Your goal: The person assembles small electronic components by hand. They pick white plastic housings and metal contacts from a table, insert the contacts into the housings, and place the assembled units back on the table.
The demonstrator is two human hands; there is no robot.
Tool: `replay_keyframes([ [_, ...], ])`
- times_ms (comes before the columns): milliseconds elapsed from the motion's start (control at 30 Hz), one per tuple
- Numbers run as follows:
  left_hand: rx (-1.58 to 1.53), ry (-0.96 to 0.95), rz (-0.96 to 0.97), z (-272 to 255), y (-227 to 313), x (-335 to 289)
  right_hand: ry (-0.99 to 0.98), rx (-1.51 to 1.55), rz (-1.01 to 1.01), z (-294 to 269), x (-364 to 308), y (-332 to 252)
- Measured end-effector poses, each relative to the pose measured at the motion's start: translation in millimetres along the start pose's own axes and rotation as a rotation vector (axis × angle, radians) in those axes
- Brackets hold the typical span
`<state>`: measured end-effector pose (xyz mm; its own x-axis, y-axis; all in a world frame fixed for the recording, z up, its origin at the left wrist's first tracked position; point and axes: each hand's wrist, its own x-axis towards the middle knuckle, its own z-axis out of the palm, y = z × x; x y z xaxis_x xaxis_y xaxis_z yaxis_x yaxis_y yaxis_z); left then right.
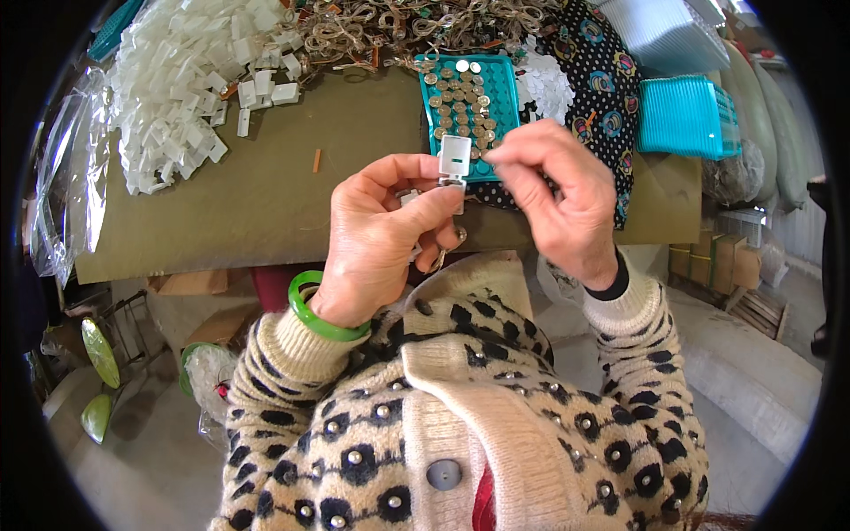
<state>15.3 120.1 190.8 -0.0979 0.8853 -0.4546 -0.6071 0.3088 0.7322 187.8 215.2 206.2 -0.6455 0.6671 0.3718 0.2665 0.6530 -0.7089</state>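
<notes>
My left hand (376,230) is closed around a small white plastic case (455,156), its hinged lid standing up between thumb and forefinger. More white plastic shows in that palm, and a shiny round piece (459,234) shows by the lower fingers. My right hand (562,190) is raised just right of the case, thumb and forefinger drawn together; anything in the pinch is too small to make out. Behind the hands lies a teal tray (508,97) with round pockets, several of them filled with round metal discs (459,107) like button cells.
White plastic cases (181,84) are heaped at the back left. Tangled wires (425,25) spread along the back. White flat pieces (543,87) lie on dark patterned cloth (611,62). Stacked teal trays (686,115) stand at the table's right edge. An orange strip (317,160) lies on the tabletop (266,212).
</notes>
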Motion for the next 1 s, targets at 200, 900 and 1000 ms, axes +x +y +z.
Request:
replay_keyframes([
  [200, -0.047, -0.08, 0.022, -6, -2, 4, -0.009, -0.484, -0.196, -1, -11, 34],
  [900, -0.357, -0.271, -0.011, -20, -11, 10, 0.105, -0.121, -0.208, 12, 1, -11],
  [1000, -0.405, -0.272, 0.035, -22, -15, 9, 0.14, -0.138, -0.255, 23, 6, -13],
])
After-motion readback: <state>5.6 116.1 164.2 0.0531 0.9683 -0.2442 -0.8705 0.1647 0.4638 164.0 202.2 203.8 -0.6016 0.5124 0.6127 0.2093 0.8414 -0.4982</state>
